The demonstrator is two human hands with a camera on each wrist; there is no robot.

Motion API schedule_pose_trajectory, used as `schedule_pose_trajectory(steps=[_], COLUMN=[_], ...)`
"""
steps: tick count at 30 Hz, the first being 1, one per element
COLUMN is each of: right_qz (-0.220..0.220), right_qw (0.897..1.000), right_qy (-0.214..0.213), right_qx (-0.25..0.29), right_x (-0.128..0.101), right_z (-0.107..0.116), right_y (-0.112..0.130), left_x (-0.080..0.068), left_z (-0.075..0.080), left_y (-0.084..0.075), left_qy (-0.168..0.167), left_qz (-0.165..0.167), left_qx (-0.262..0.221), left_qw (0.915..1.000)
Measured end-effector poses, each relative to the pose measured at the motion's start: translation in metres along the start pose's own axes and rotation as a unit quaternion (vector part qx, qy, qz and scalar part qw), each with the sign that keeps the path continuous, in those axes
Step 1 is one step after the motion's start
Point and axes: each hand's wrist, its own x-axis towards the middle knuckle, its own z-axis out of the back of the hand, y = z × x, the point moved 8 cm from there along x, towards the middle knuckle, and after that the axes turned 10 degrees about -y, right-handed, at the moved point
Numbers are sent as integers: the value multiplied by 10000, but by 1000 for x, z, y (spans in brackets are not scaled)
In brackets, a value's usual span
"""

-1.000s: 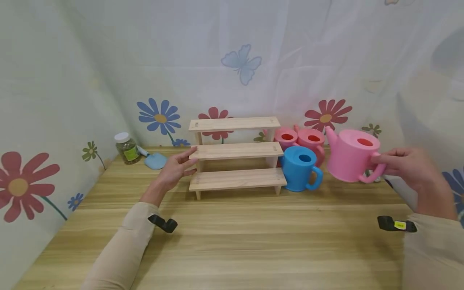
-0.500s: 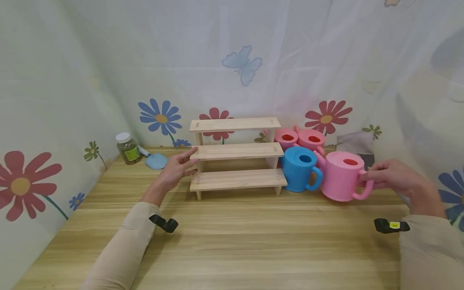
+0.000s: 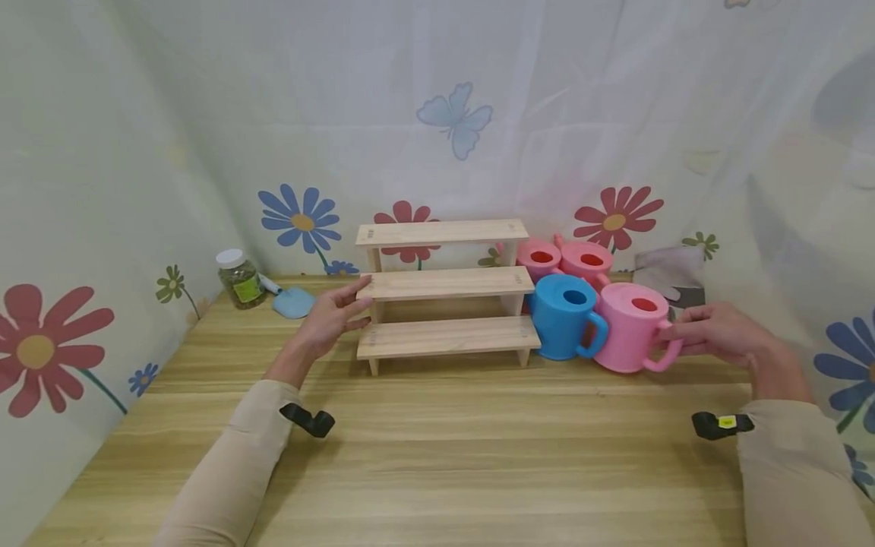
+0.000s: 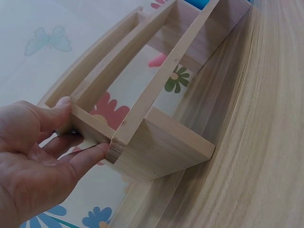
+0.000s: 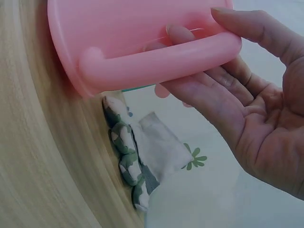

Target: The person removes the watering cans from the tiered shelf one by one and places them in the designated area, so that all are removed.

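In the head view, a three-step wooden shelf (image 3: pixel 447 283) stands at the middle back. My left hand (image 3: pixel 331 323) touches its left end with its fingertips, fingers fairly straight; the left wrist view shows the thumb and fingers against the board ends and side panel (image 4: pixel 90 126). My right hand (image 3: pixel 721 334) holds a pink watering can (image 3: pixel 632 327) by its handle (image 5: pixel 166 61), thumb at one end and fingers passing behind. This can is upright, close beside a blue watering can (image 3: pixel 563 319). Two more pink watering cans (image 3: pixel 538 257) stand behind, partly hidden.
A jar with a white lid (image 3: pixel 241 279) and a light-blue hand shovel (image 3: pixel 294 302) lie at the back left. Behind my right hand is a grey cloth item (image 3: pixel 670 270), with mottled green-and-white lumps (image 5: pixel 127 154) along its edge. A flowered curtain (image 3: pixel 328 137) encloses the table.
My right hand has brought the pink watering can down and left, from above the table to beside the blue can. The grey cloth item has come into view. My left hand stays put.
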Motion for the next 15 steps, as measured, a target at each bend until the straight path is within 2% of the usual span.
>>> schedule_pose_trajectory(steps=[6,15], right_qz=[-57,-39], right_qw=[10000,9999], right_qy=[-66,61], right_qx=[-24,79], right_x=[4,7], right_z=[-4,-7], right_y=[-4,-5], left_x=[1,1], left_z=[0,2], left_y=[2,2], left_qy=[-25,-83], left_qz=[87,66], left_qx=[-74,-39], left_qw=[9999,9999])
